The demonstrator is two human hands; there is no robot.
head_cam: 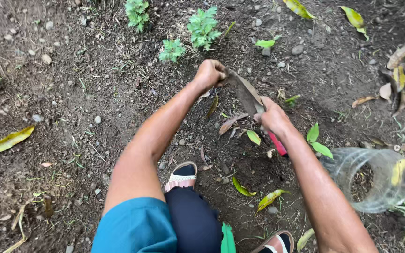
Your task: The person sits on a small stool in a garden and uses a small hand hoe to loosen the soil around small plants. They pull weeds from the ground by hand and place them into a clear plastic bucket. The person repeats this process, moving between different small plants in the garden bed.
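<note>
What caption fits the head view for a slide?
Left hand and right hand grip a red-handled blade over bare soil near small green plants.

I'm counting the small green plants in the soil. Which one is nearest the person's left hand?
The lowest small plant, just up-left of the left hand; the other two sit farther up.

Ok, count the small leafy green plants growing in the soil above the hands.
3. One plant at the top edge, one right of it, and a smaller one below between them, nearest the left hand. Others may lie outside the frame.

Soft, even daylight, faint shadows, sharp centre, perhaps slight stretching at the edges.
</note>
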